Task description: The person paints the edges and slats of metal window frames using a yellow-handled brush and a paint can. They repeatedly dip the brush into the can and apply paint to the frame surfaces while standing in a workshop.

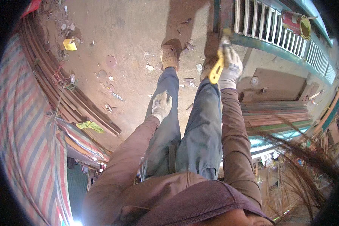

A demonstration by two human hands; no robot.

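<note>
Yellow-handled brush [217, 67] in right hand [231, 67]

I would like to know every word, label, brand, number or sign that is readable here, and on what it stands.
Left glove: dark print on the back, too small and blurred to read.
Right glove: dark print on the back, also too blurred.
Brush: dark marks on the yellow handle; I cannot tell if they are writing.
Can: nothing clear enough to read.
No text can be quoted.
</note>
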